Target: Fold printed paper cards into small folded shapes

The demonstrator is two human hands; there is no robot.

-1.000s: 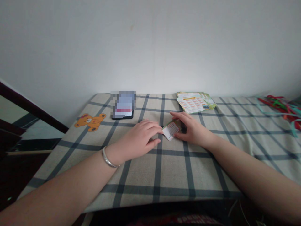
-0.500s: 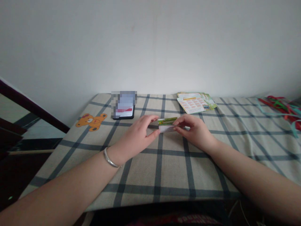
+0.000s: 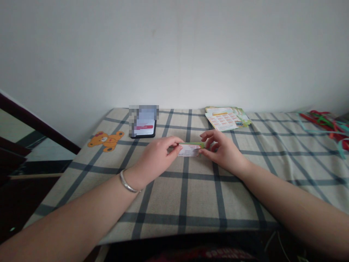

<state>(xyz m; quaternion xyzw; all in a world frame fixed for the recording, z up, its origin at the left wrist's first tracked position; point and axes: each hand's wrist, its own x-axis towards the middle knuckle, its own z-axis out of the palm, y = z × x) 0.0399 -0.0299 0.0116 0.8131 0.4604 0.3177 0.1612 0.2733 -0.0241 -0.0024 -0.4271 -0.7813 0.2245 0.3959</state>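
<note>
A small folded paper leaflet [image 3: 189, 149], white with a green top edge, is held just above the checked cloth [image 3: 196, 189] near the table's middle. My left hand [image 3: 155, 158], a silver bangle on its wrist, pinches the leaflet's left end between thumb and fingers. My right hand [image 3: 222, 151] pinches its right end with thumb and fingertips, the other fingers curled above it.
A phone [image 3: 144, 125] lies at the back, left of centre. A stack of printed leaflets [image 3: 226, 119] sits at the back right. Red and green ribbons [image 3: 325, 123] lie at the far right. A bear print [image 3: 106, 139] marks the cloth's left side. A wall stands behind.
The leaflet went from lying flat under my fingers to being lifted and folded into a narrow strip. Both hands now pinch its ends, and it has shifted slightly left.
</note>
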